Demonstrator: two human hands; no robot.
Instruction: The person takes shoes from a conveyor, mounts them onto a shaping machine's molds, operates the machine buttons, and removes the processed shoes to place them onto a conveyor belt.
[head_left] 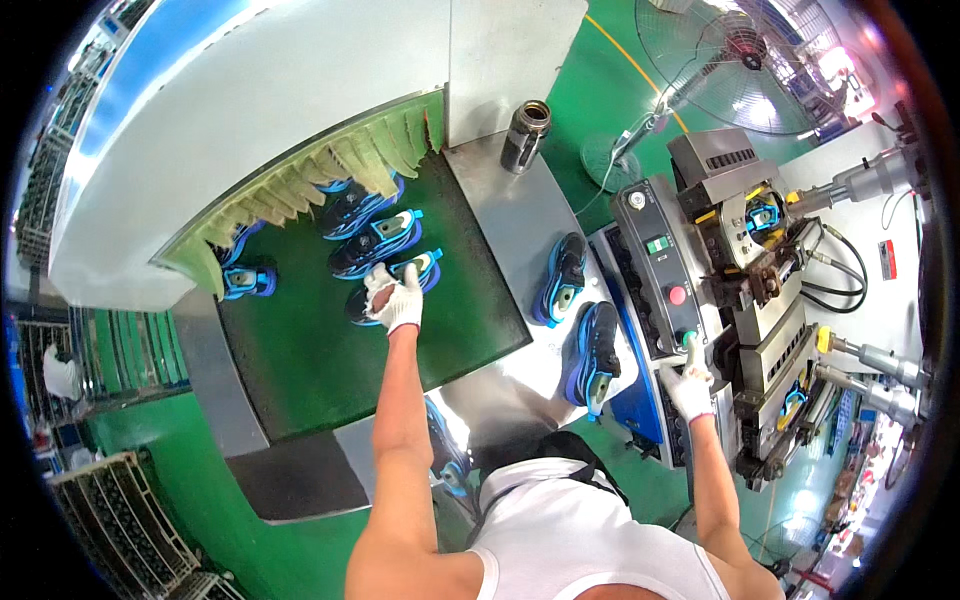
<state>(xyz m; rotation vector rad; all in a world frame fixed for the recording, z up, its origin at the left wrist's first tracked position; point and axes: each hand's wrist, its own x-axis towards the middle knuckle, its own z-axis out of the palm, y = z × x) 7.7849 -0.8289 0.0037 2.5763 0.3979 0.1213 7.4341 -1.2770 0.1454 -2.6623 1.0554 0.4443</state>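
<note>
My left hand, in a white knit glove, is closed over the middle of a black-and-blue sneaker on the green conveyor belt. The hand covers much of that shoe. Just beyond it lie two more sneakers of the same kind, one whole in view and one partly under the fringed green curtain. Over at the machine, my gloved right hand holds nothing. Its index finger reaches out to a green button on the grey control panel, and the remaining fingers look bent.
Two sneakers stand on the metal ledge, one farther and one nearer. A steel flask is at the ledge's far end. Clamping machinery rises right of the panel, with a pedestal fan behind. Another sneaker shows below the belt's edge.
</note>
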